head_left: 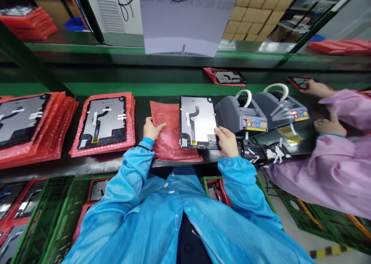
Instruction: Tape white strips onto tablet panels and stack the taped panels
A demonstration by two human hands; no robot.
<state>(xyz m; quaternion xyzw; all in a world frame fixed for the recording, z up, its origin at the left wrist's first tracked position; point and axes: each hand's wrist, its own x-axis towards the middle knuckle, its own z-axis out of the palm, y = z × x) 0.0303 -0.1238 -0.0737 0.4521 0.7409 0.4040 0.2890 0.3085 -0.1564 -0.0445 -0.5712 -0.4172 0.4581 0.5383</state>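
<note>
A dark bench top (139,113) edged in green runs across the factory line. Farthest left of the bare display panel (198,121) lies a pile of panels in red bubble bags (27,127), then a single bagged panel (102,125). Just left of the bare panel, the left hand (152,129) lies open and flat on a red bubble bag (169,134), which touches the panel's edge. The right hand (227,141) holds the panel's lower right corner, though the view doesn't clearly show how far the fingers wrap. The panel looks thin, stiff and fragile, best held by its edges, clear of the black flex strip (193,115). Right of it stand two tape dispensers (240,115), then a co-worker's hand (330,124).
</note>
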